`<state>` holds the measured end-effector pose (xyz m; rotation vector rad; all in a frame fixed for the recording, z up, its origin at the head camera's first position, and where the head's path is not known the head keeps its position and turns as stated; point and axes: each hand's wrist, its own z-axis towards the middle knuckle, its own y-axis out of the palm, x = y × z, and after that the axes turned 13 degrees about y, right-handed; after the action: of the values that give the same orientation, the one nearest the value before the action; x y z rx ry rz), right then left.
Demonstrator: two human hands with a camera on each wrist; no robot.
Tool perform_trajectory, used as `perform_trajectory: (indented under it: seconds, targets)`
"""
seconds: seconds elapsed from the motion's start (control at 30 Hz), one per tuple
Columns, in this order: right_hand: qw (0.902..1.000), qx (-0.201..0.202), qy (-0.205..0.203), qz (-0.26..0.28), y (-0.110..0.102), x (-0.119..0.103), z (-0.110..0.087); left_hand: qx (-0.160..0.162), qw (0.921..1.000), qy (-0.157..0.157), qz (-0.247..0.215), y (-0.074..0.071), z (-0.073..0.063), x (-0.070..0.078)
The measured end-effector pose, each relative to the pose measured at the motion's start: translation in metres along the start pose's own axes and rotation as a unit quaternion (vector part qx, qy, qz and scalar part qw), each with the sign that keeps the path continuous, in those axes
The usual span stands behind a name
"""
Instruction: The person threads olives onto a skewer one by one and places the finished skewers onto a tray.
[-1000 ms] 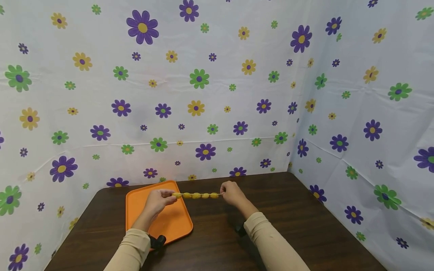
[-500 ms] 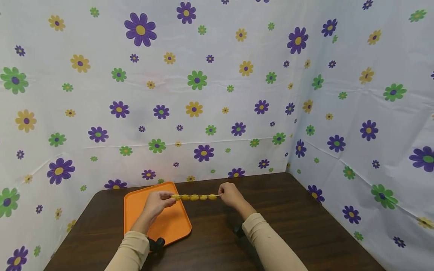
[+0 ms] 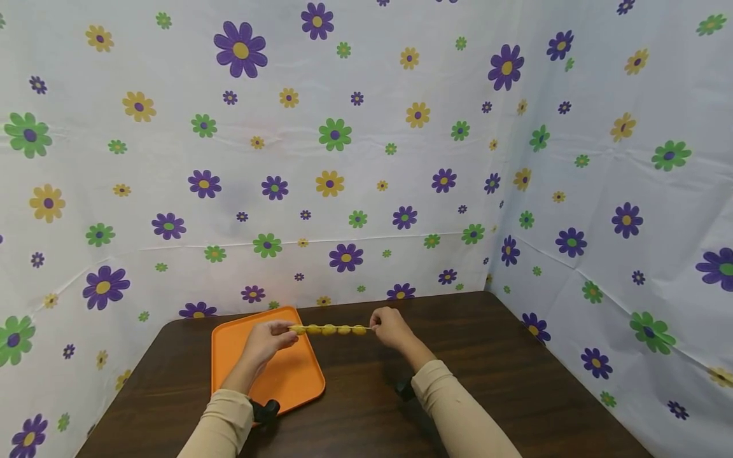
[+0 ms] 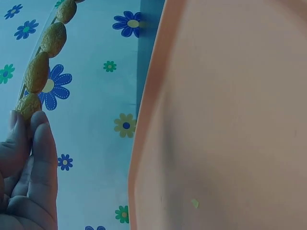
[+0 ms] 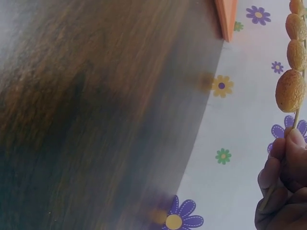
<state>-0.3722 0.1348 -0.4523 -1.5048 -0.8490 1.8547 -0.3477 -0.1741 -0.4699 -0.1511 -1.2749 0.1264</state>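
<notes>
A thin wooden skewer carries several wrinkled yellow oval pieces, which look like small dried fruits or potatoes. It is held level between both hands above the table. My left hand pinches the left end piece between thumb and fingers, over the orange tray. In the left wrist view, the fingertips press on the lowest piece, and part of the stick shows beside the row. My right hand grips the bare right end of the skewer. Thumb and curled fingers surround the stick in the right wrist view.
The tray lies on the left part of a dark brown wooden table. A small yellowish scrap rests on its surface. White cloth with printed flowers hangs behind the table and along its right side.
</notes>
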Motion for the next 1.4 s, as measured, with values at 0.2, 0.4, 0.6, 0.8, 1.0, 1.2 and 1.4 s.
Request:
perform_trajectory:
  seconds: [0.2,0.4,0.6,0.8,1.0,1.2,1.4]
  targets:
    - [0.9998,0.003,-0.014,0.016,-0.004,-0.007,-0.005,-0.015,0.9994,0.008,-0.030,-0.006,-0.002,0.002]
    - [0.9999,-0.002,0.006,0.014,-0.001,-0.006,0.002,-0.023,0.9986,0.002,-0.048,-0.011,-0.002,0.003]
    - [1.0000,0.000,0.007,0.006,0.003,-0.005,0.005,-0.023,0.9978,-0.006,-0.062,-0.014,-0.002,0.001]
    - [0.9999,-0.002,0.009,0.008,0.003,-0.009,0.004,-0.028,0.9966,-0.008,-0.078,-0.019,-0.003,-0.003]
    - [0.9999,0.000,0.012,0.005,0.005,-0.014,0.010,-0.029,0.9963,-0.013,-0.080,-0.032,-0.006,-0.007]
    - [0.9996,-0.001,0.029,-0.004,0.016,-0.028,0.016,0.026,0.9974,-0.056,-0.036,-0.053,-0.014,-0.003]
    - [0.9978,0.009,0.066,-0.008,0.034,-0.046,0.021,0.048,0.9954,-0.079,0.025,-0.069,-0.017,-0.002]
